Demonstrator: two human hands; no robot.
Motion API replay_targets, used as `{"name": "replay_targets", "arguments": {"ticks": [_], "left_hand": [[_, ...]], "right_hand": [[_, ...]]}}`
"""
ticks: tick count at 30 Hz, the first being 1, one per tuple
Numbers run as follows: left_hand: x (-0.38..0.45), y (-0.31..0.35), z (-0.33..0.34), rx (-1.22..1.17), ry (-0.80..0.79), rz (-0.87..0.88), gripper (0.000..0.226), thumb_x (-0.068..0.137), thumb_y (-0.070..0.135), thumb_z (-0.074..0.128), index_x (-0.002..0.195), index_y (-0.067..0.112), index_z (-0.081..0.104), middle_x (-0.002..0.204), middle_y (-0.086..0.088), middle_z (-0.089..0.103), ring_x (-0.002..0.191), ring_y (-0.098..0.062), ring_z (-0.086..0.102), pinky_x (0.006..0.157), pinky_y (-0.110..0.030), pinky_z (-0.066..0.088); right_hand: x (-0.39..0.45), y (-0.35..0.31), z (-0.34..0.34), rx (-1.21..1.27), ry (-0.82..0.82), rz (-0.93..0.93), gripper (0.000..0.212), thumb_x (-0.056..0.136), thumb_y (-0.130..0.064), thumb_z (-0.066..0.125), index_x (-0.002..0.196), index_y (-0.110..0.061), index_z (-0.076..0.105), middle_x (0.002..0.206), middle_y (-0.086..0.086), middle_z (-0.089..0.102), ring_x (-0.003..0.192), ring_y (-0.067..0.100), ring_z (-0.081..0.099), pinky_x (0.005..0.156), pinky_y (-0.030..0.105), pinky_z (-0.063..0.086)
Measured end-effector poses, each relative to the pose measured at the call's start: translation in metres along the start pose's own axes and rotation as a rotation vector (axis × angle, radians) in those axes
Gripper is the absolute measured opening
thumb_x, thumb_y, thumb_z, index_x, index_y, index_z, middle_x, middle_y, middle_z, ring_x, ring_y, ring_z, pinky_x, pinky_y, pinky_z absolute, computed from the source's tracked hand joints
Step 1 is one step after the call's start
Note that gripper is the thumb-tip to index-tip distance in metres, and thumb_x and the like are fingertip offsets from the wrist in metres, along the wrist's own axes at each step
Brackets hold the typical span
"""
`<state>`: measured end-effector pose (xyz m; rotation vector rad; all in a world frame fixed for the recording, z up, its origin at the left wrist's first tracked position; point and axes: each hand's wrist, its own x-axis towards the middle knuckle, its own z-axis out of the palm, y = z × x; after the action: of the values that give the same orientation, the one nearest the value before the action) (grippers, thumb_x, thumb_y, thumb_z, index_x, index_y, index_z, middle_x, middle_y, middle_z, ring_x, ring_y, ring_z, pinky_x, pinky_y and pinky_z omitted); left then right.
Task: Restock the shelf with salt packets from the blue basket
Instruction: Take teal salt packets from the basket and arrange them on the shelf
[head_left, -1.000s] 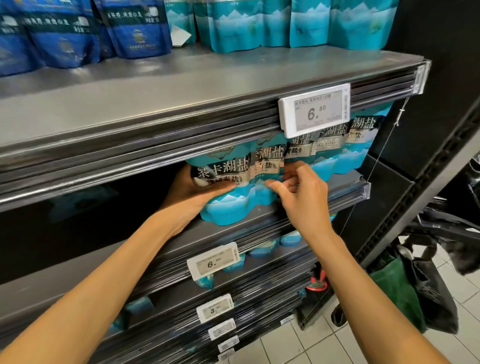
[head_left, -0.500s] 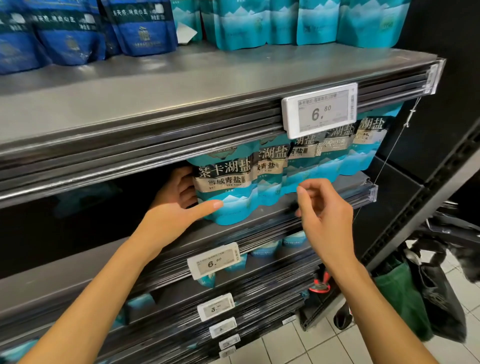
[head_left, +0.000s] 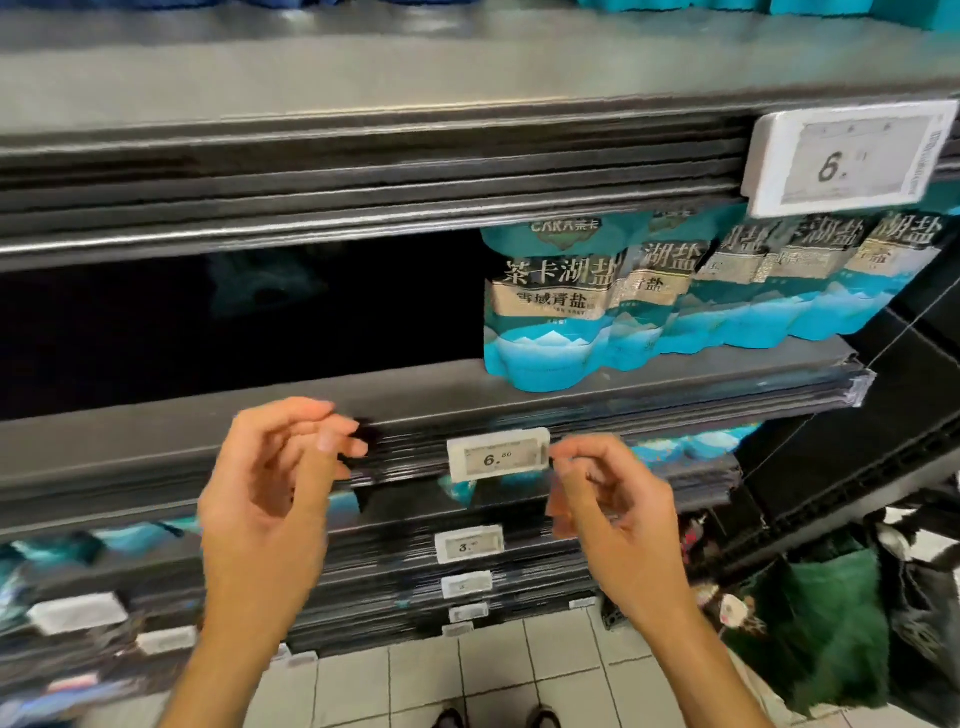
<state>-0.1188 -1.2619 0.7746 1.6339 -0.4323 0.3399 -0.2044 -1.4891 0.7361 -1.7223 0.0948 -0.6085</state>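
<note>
We hold both hands up in front of the shelf (head_left: 649, 379), empty, fingers loosely curled: left hand (head_left: 270, 483) and right hand (head_left: 608, 499), apart from each other. The salt packets (head_left: 548, 306) stand upright in a row on the shelf's right part, beyond our hands. A price tag (head_left: 497, 453) sits between our hands.

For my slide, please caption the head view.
Both empty hands, left and right, hover below the salt packets on the shelf.
</note>
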Motion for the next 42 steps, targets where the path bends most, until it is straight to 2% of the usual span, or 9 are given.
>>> {"name": "replay_targets", "arguments": {"ticks": [4,12,17,22,30,33,37,39,42], "left_hand": [[-0.047,-0.019,-0.029,-0.025,0.109,-0.096,0.008,0.104,0.025,0.057,0.102,0.026,0.065,0.083,0.003,0.072,0.07,-0.014,0.068,0.071,-0.021,0.056],[-0.161,-0.075,-0.086,0.062,0.438,-0.504,0.023,0.105,0.003,0.047,0.093,0.015,0.062,0.071,-0.003,0.069,0.059,-0.017,0.061,0.05,-0.027,0.049],[-0.232,-0.064,-0.104,0.13,0.617,-0.665,0.017,0.106,0.013,0.047,0.101,0.016,0.064,0.076,-0.002,0.069,0.064,-0.016,0.064,0.051,-0.027,0.054],[-0.282,-0.049,-0.112,0.143,0.846,-0.762,0.018,0.106,0.014,0.046,0.101,0.015,0.063,0.077,0.0,0.07,0.059,-0.014,0.061,0.045,-0.025,0.049],[-0.355,-0.035,-0.112,0.079,1.16,-0.881,0.022,0.107,0.009,0.043,0.103,0.015,0.064,0.075,-0.002,0.071,0.057,-0.015,0.062,0.044,-0.03,0.049],[-0.383,-0.031,-0.11,0.174,1.179,-0.905,0.02,0.108,0.016,0.044,0.105,0.015,0.064,0.079,-0.006,0.071,0.06,-0.014,0.062,0.046,-0.031,0.047],[-0.428,-0.033,-0.112,0.188,1.284,-1.004,0.017,0.105,0.018,0.049,0.104,0.018,0.066,0.079,0.0,0.073,0.063,-0.014,0.065,0.051,-0.024,0.05],[-0.45,-0.033,-0.12,0.207,1.335,-1.045,0.017,0.104,0.017,0.051,0.101,0.021,0.067,0.082,0.005,0.073,0.067,-0.012,0.066,0.055,-0.019,0.052],[-0.48,-0.032,-0.147,0.133,1.432,-1.085,0.018,0.105,0.017,0.051,0.1,0.024,0.067,0.084,0.001,0.073,0.064,-0.014,0.064,0.051,-0.029,0.049]], "right_hand": [[-0.016,0.014,0.03,0.076,-0.158,0.091,0.015,0.098,-0.005,0.058,0.093,-0.017,0.066,0.06,0.012,0.058,0.049,0.025,0.057,0.048,0.031,0.053],[-0.053,0.04,0.078,0.164,-0.48,0.266,0.026,0.097,-0.01,0.056,0.086,-0.03,0.07,0.057,0.008,0.06,0.049,0.022,0.057,0.047,0.034,0.05],[-0.096,0.062,0.092,0.193,-0.732,0.415,0.012,0.094,-0.021,0.06,0.091,-0.026,0.071,0.061,0.016,0.061,0.05,0.02,0.054,0.052,0.025,0.048],[-0.132,0.084,0.101,0.112,-0.994,0.549,0.026,0.099,-0.009,0.059,0.085,-0.027,0.072,0.063,0.013,0.065,0.049,0.018,0.056,0.048,0.024,0.049],[-0.166,0.096,0.13,-0.018,-1.279,0.544,0.016,0.1,-0.021,0.063,0.087,-0.028,0.068,0.06,0.006,0.064,0.046,0.013,0.052,0.044,0.02,0.04],[-0.18,0.092,0.156,-0.017,-1.35,0.514,0.01,0.092,-0.032,0.065,0.087,-0.025,0.068,0.058,0.008,0.062,0.046,0.013,0.052,0.045,0.021,0.041],[-0.2,0.082,0.212,0.002,-1.446,0.499,0.02,0.099,-0.008,0.059,0.085,-0.019,0.068,0.059,0.01,0.061,0.048,0.019,0.053,0.045,0.024,0.043],[-0.211,0.071,0.248,-0.001,-1.475,0.493,0.016,0.098,-0.009,0.059,0.086,-0.015,0.069,0.06,0.008,0.063,0.048,0.019,0.054,0.043,0.025,0.043],[-0.238,0.052,0.31,-0.011,-1.494,0.492,0.017,0.098,-0.005,0.057,0.087,-0.01,0.069,0.06,0.008,0.064,0.048,0.019,0.057,0.042,0.026,0.044]]}}
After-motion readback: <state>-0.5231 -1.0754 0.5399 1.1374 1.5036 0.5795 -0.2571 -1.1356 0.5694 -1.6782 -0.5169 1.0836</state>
